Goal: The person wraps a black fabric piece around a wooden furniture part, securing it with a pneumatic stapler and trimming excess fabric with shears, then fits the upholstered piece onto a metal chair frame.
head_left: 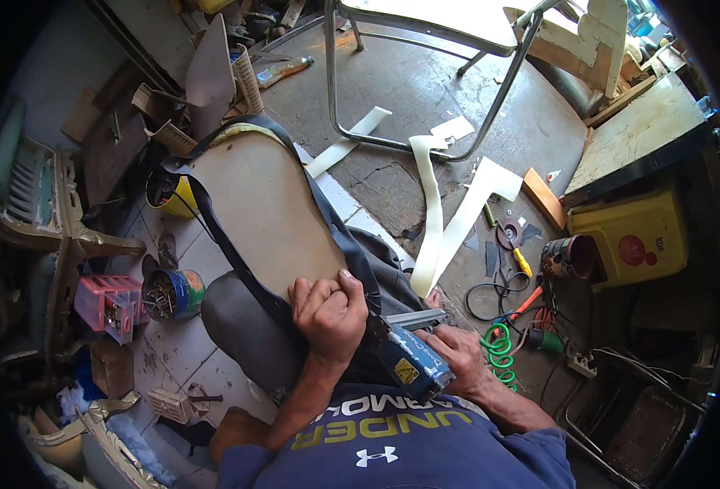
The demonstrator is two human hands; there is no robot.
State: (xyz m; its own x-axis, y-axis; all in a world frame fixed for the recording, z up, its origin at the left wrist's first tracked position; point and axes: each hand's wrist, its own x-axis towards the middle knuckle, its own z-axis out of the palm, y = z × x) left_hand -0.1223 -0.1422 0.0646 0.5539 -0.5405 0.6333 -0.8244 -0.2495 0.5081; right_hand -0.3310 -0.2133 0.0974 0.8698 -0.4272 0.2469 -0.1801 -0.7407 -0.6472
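Observation:
A long tan seat board (266,196) rests across my lap, with a black cover (327,213) wrapped around its edges and a sliver of yellow foam (238,130) at the far end. My left hand (327,316) is closed at the board's near end, its curled fingers gripping the edge of the cover. A blue staple gun (413,359) with a metal magazine is held in my right hand (458,354). Its nose is near the cover, just right of my left hand; whether it touches is hard to tell. My right fingers are partly hidden behind the tool.
At left stand a yellow bucket (177,200), a tin of screws or nails (164,295) and a pink drawer box (107,303). White strips (474,212) lie ahead, below a metal chair frame (331,73). A green coiled hose (498,357), cables and a yellow container (645,236) are at right.

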